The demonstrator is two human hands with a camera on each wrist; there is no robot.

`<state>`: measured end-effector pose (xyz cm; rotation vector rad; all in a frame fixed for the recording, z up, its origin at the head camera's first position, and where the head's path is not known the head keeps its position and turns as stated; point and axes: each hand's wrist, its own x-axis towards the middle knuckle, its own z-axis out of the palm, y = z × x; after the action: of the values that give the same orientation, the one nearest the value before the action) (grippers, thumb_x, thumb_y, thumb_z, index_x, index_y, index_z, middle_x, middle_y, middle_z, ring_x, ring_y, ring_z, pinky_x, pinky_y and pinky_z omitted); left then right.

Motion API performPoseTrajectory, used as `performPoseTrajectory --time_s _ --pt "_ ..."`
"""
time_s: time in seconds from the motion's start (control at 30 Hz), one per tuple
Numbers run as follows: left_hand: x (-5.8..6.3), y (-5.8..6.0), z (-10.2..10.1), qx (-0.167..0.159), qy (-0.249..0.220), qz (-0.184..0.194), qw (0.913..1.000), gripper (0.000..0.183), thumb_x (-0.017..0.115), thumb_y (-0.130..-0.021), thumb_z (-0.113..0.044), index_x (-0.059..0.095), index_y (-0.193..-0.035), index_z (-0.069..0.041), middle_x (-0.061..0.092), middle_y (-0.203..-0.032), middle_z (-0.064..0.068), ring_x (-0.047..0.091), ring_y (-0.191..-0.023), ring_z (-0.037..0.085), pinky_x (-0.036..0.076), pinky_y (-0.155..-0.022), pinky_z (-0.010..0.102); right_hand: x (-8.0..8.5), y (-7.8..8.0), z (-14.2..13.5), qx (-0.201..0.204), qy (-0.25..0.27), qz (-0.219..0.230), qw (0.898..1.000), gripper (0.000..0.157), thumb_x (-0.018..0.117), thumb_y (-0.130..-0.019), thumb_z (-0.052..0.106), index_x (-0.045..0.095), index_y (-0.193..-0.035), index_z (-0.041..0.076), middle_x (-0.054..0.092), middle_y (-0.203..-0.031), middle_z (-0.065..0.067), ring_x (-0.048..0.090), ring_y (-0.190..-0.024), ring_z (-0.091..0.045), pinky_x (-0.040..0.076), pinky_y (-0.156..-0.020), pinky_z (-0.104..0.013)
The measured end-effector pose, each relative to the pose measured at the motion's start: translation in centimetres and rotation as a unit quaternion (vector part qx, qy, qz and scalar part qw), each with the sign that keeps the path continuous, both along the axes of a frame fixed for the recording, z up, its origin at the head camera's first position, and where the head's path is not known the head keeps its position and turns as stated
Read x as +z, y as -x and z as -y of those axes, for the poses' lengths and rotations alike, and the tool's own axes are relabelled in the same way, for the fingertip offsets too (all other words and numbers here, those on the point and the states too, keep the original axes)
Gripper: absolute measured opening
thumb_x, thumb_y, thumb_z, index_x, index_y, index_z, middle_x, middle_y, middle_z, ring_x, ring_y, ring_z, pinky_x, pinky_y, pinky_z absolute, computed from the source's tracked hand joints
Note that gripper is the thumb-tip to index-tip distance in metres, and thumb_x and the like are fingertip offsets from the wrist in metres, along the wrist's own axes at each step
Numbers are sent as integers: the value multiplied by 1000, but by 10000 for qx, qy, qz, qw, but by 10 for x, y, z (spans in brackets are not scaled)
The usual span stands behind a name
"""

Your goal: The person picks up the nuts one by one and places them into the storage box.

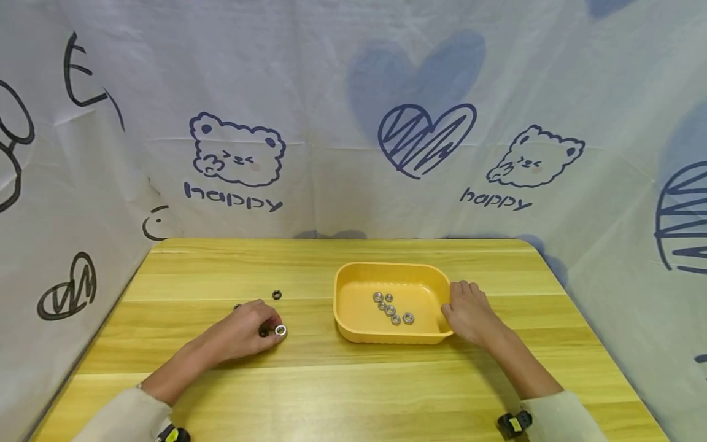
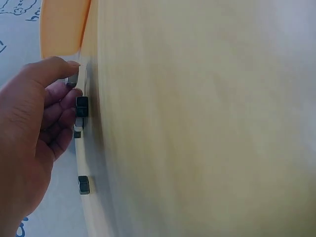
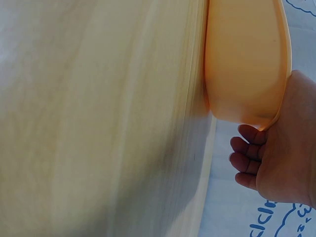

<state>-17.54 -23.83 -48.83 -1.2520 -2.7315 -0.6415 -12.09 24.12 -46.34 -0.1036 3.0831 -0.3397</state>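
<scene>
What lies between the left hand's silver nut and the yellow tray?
In the head view, only bare tabletop separates the silver nut from the yellow tray.

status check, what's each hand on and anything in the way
Left hand pinching silver nut. Right hand gripping yellow tray by right end, six silver nuts inside. Dark nuts beside left hand, none between nut and tray.

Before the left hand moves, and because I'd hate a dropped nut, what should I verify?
1. Silver nut pinched in the left hand: ok.
2. Right hand gripping the yellow tray: ok.
3. Tray upright on the table: ok.
4. Nuts in the tray all silver: ok, six visible.
5. Silver nut over the tray: not ok, it is left of it.
6. Dark nut not touching the left hand: cannot tell, they overlap in view.
</scene>
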Motion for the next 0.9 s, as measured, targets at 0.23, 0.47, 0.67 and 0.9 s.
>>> performPoseTrajectory --time_s 0.23,0.47,0.67,0.9 --pt "1 4 -5 187 -345 745 9964 11 82 -87 -22 75 -92 -16 69 -86 -11 62 -78 0 54 -70 19 -1 -1 1 3 21 57 10000 29 43 -104 21 49 -115 -6 47 -98 -14 38 -93 -31 34 -82 -45" --pt "3 7 -9 274 -675 1184 9903 12 84 -84 -20 75 -92 -18 72 -87 -11 65 -79 2 56 -72 21 -2 -2 0 27 17 31 10000 28 43 -104 20 49 -113 -6 47 -98 -14 38 -92 -31 33 -82 -44" --pt "5 11 -13 268 -823 1342 9872 11 82 -85 -17 76 -94 -19 75 -90 -10 66 -81 4 57 -74 22 -3 -2 0 30 -4 13 10000 29 43 -104 20 48 -114 -7 47 -97 -14 38 -92 -31 34 -82 -45" --pt "7 14 -19 225 -1057 1377 9846 12 82 -86 -17 75 -96 -19 75 -92 -8 65 -79 3 56 -70 22 -2 -3 0 38 -3 9 10000 31 43 -104 20 48 -116 -8 47 -99 -15 38 -92 -31 33 -82 -45"
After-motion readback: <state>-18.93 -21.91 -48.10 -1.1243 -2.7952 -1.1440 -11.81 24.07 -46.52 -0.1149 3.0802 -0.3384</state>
